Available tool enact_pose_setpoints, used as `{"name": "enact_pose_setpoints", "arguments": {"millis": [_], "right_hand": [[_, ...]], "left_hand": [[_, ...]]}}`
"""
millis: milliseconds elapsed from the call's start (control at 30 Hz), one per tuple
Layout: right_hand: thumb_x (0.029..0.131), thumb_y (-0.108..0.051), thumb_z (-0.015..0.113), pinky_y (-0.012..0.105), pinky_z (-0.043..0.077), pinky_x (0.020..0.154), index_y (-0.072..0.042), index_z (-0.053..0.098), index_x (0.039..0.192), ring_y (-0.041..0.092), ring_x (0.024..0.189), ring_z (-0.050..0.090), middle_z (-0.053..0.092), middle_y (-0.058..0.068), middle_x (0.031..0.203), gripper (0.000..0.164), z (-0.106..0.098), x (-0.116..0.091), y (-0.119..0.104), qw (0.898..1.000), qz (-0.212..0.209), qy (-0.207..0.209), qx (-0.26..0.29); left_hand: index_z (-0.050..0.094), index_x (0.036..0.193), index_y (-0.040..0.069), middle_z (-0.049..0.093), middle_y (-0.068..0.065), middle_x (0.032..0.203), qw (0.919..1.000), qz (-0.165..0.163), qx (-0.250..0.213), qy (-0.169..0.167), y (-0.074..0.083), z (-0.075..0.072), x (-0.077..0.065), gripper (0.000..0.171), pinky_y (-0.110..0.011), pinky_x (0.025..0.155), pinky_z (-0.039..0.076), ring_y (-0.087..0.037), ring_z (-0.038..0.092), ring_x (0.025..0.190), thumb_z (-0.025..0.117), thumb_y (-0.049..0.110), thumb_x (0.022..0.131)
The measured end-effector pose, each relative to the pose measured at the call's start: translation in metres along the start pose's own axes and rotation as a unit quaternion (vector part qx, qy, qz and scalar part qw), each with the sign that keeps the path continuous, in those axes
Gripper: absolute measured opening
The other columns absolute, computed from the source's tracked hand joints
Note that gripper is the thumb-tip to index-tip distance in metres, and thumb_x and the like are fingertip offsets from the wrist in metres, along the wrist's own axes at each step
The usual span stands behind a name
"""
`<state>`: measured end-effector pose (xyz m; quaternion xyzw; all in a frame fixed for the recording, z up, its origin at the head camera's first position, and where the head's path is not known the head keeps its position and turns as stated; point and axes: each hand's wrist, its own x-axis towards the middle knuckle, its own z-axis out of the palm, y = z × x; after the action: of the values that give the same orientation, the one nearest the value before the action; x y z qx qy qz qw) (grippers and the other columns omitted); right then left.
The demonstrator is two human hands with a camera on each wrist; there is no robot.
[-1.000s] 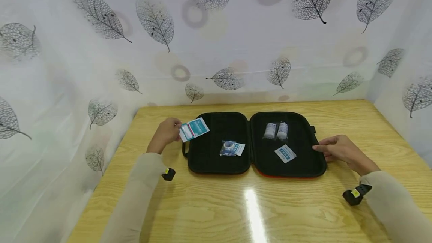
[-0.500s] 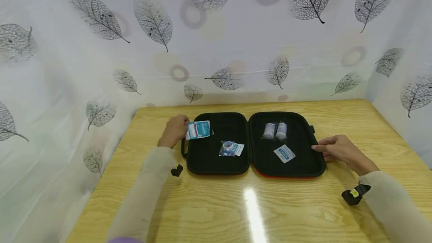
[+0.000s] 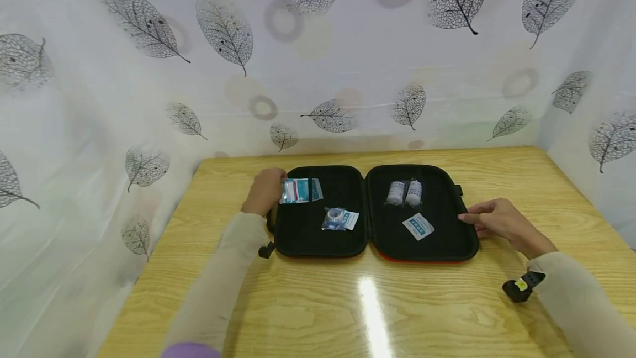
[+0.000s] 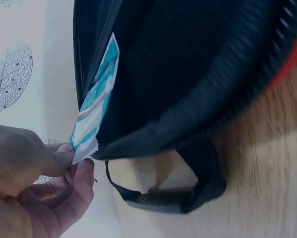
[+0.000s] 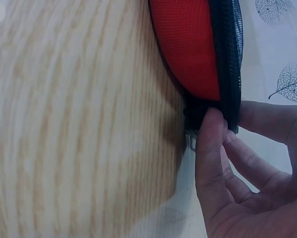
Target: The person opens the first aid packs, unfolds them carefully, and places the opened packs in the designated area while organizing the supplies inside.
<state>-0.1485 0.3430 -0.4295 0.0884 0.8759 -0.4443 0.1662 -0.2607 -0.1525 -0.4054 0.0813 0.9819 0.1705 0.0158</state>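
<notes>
A black-lined zip case point(image 3: 298, 239) lies unfolded on the wooden table, its outer shell point(image 5: 188, 44) red. My left hand point(image 3: 264, 192) pinches the end of a flat white and teal packet point(image 3: 298, 190) between thumb and fingers at the case's left edge. A narrow dark strap point(image 3: 310, 184) crosses over the packet's far part. In the left wrist view the packet point(image 4: 96, 101) slants over the rim into the case. On the other side, my right hand point(image 3: 499, 222) grips the right half's rim point(image 5: 228, 74), thumb and fingers on either side of it.
In the left half lies a clear bag with a roll of tape point(image 3: 335, 215) and a white-blue sachet. The right half holds two wrapped white rolls point(image 3: 404, 193) and a small sachet point(image 3: 418, 226). A carry handle point(image 4: 188, 193) sticks out left. A leaf-print sheet point(image 3: 348, 43) surrounds the table.
My left hand has moved right with the packet, from beside the case to its left edge. The packet's far part has gone under the strap. My right hand has stayed on the rim.
</notes>
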Motion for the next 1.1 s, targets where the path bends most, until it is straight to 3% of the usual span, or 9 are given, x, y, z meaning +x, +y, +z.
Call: {"name": "enact_pose_setpoints", "arguments": {"millis": [200,400,667,900,1100], "right_hand": [[0.097,-0.035,0.069,0.033,0.060,0.074,0.020,0.049,0.134,0.017,0.087,0.066,0.064,0.021,0.113,0.070,0.000,-0.001,0.000,1.000,-0.003,-0.001,0.002],[0.097,-0.035,0.070,0.033,0.060,0.074,0.020,0.047,0.135,0.017,0.086,0.065,0.064,0.020,0.112,0.071,0.000,-0.001,0.001,1.000,-0.003,0.000,0.005],[0.097,-0.034,0.070,0.032,0.060,0.073,0.020,0.048,0.134,0.018,0.084,0.065,0.064,0.018,0.108,0.070,0.001,-0.001,-0.001,1.000,-0.001,0.004,0.002],[0.097,-0.035,0.070,0.032,0.060,0.073,0.020,0.048,0.135,0.018,0.084,0.065,0.065,0.017,0.108,0.070,0.001,-0.001,0.000,1.000,-0.001,0.004,0.001],[0.096,-0.034,0.070,0.032,0.060,0.073,0.020,0.048,0.134,0.018,0.084,0.065,0.065,0.018,0.109,0.069,0.001,0.000,0.000,1.000,-0.001,0.004,0.007]], "left_hand": [[0.072,0.097,0.000,0.070,-0.014,0.098,0.9995,0.005,-0.018,0.025,0.007,0.008,0.006,0.016,-0.044,0.079,0.055,-0.028,0.064,0.088,0.057,0.003,0.100],[0.075,0.094,-0.001,0.073,-0.015,0.095,0.9967,-0.012,-0.071,0.037,0.014,0.015,0.011,0.015,-0.045,0.075,0.056,-0.032,0.067,0.085,0.066,0.010,0.099],[0.073,0.107,-0.006,0.071,-0.021,0.112,0.9974,0.002,-0.072,0.007,0.018,0.021,0.018,0.022,-0.048,0.091,0.054,-0.037,0.066,0.104,0.055,-0.001,0.095],[0.068,0.120,-0.009,0.067,-0.023,0.124,0.9961,0.007,-0.083,-0.027,0.025,0.022,0.020,0.033,-0.047,0.095,0.053,-0.037,0.063,0.115,0.051,-0.004,0.092],[0.063,0.130,-0.008,0.061,-0.024,0.134,0.9931,0.002,-0.101,-0.059,0.027,0.022,0.019,0.038,-0.041,0.082,0.052,-0.032,0.064,0.100,0.047,-0.003,0.096]]}}
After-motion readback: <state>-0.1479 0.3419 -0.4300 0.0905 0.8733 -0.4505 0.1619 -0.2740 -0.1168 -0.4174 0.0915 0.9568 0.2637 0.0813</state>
